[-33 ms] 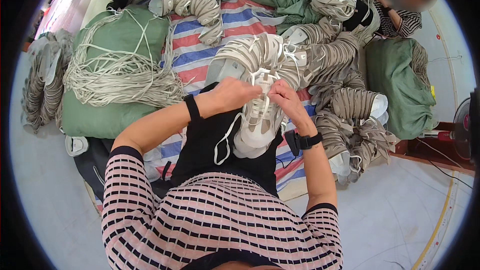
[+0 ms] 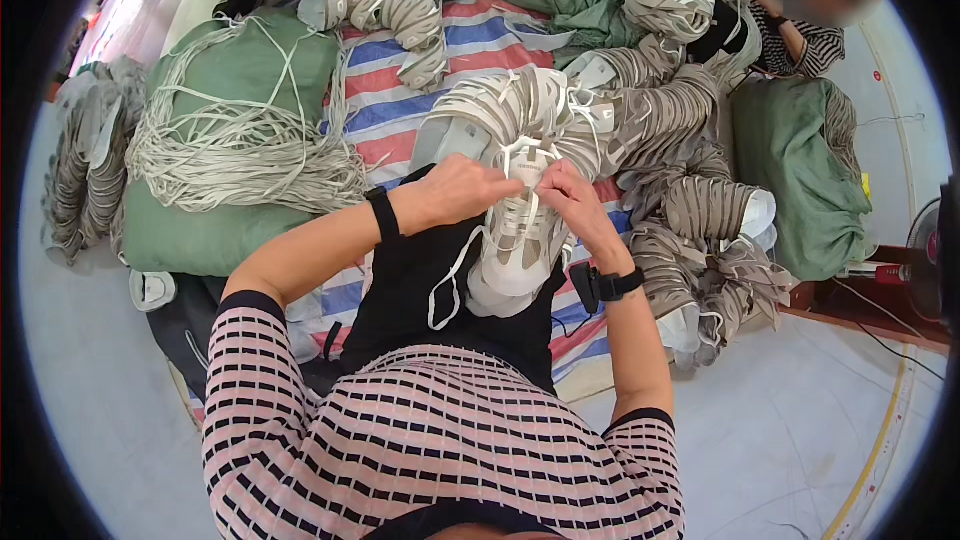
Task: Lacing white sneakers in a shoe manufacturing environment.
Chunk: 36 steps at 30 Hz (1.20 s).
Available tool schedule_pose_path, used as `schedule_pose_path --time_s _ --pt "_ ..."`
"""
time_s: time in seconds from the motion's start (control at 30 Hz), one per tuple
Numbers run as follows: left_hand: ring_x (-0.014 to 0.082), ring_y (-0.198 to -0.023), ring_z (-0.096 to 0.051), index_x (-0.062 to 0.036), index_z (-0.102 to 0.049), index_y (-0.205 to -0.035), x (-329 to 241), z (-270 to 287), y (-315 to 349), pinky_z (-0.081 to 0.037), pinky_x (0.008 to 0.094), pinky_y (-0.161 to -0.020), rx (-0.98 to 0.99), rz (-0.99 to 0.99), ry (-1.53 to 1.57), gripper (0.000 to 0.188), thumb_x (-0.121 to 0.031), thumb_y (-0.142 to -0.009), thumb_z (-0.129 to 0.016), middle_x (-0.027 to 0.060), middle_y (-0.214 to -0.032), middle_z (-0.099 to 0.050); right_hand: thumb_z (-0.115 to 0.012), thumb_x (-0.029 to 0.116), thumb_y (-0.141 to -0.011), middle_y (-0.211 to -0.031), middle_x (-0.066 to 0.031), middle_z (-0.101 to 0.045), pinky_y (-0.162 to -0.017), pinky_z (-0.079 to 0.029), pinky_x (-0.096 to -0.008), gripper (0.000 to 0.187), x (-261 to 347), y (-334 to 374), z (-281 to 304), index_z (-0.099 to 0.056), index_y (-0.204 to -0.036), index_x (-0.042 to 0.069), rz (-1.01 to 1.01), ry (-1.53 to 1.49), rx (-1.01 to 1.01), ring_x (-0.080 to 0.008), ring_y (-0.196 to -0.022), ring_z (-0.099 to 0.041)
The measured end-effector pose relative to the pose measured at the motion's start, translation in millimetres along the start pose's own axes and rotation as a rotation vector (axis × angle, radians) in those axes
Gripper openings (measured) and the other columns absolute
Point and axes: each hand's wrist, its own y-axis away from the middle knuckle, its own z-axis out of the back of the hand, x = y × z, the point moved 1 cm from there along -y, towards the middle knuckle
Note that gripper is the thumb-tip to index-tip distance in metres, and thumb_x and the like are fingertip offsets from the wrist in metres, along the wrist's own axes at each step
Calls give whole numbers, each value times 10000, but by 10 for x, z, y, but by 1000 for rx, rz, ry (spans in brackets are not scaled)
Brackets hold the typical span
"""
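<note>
Shoe uppers beside laced shoe

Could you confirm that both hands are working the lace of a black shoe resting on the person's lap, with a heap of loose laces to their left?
Not quite: the shoe is white and pale grey, not black, as the head view shows. The left hand and right hand do work its lace, and the heap of loose laces lies left.
</note>
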Motion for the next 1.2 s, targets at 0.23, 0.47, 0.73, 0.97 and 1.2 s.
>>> schedule_pose_path --time_s 0.23,0.47,0.73,0.97,1.2 --pt "336 -538 -582 -116 -519 -860 16 -59 75 -437 449 -469 -2 203 -12 89 -158 -786 -541 108 -586 -574 -613 83 -733 -856 -44 -460 -626 -368 -258 106 91 46 -72 -551 -782 12 110 162 -51 -155 -737 -468" --pt "319 -642 -604 -84 -604 -806 8 32 -2 -435 444 -574 -54 526 352 110 -186 -780 -573 165 -662 -603 -669 221 -713 -949 -77 -451 -812 -335 -362 279 163 139 -277 -519 -890 66 211 567 -214 -277 -926 -462" --pt "71 -537 -401 -46 -608 -689 323 -118 30 -302 218 -501 113 856 925 146 -167 -769 -589 -27 -577 -501 -472 219 -900 -968 -83 -526 -769 -325 -336 207 -47 41 -416 -585 -934 48 256 344 -443 -238 -900 -503" --pt "57 -502 -375 -34 -555 -879 613 107 441 -259 178 -379 180 904 1832 129 -158 -872 -520 -7 -676 -512 -354 338 -969 -1025 -86 -597 -863 -408 -334 354 -301 451 179 -579 -978 66 18 -791 -404 -179 -953 -537" --pt "154 -733 -554 3 -507 -913 1067 742 2099 -417 218 -467 -1089 154 2638 107 -73 -904 -432 131 -1231 -483 -457 319 -937 -992 -30 -621 -760 -427 -328 226 -610 1713 1498 -576 -884 134 18 -813 -809 -148 -899 -552"
